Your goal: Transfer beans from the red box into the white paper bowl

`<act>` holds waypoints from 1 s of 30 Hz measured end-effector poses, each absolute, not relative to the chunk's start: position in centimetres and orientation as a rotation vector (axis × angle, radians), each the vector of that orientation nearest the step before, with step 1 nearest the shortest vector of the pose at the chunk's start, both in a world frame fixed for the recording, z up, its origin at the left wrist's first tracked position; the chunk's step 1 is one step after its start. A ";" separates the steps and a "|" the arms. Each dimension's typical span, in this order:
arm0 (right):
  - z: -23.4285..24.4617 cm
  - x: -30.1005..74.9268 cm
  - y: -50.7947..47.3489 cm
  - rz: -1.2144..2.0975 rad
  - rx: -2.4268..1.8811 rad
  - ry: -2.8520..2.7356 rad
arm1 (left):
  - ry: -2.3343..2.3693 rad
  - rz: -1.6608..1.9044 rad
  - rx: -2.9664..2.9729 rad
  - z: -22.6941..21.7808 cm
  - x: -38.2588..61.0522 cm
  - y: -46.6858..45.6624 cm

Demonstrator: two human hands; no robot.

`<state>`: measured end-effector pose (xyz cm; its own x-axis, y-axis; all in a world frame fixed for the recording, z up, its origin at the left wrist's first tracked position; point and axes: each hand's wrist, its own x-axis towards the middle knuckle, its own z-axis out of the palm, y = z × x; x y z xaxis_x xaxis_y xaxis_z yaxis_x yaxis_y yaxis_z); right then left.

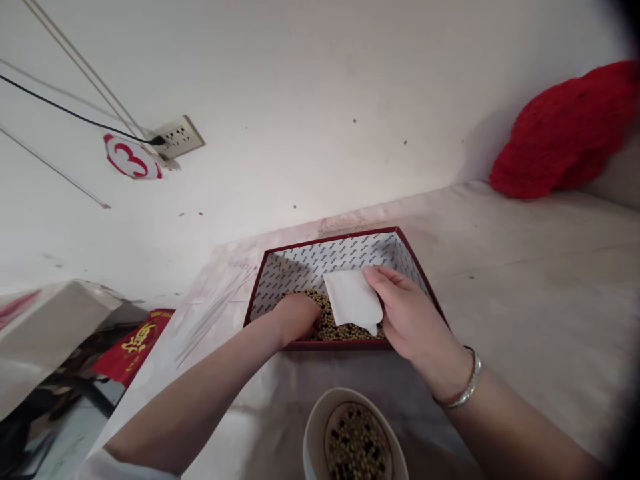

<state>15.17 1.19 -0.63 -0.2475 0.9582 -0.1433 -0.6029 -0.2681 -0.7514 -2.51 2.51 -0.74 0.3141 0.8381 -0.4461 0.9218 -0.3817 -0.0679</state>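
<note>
Inside the box (345, 345), over a layer of small tan and dark bean-like grains (326, 321), hangs one flat white piece (353, 297). The right hand (405, 313) pinches its upper right edge between thumb and curled fingers; the left hand (300, 315) dips among the grains, and with its fingertips buried I can't fairly tell whether they are spread or closed. One box, one white piece, and one white bowl (311, 433) of similar grains nearer the person. Both forearms slant inward, the right wrist wearing one bracelet (470, 390)
</note>
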 end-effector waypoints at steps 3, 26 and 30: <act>-0.8 15.1 1.3 1.753 -0.714 -0.669 | 1.599 -0.820 2.348 -0.5 -2.3 2.5; -1.3 15.1 1.4 1.695 -0.733 -0.874 | 2.035 -0.064 2.419 2.9 -3.0 0.3; -0.8 15.3 0.9 1.628 -0.770 -1.127 | 1.962 0.630 2.284 3.9 -0.9 -3.0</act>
<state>15.28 0.88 -0.81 -0.3258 0.9450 0.0272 -0.3581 -0.0967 -0.9287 -0.86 -2.98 3.87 0.1034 0.9595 0.2620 0.9325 -0.1852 0.3101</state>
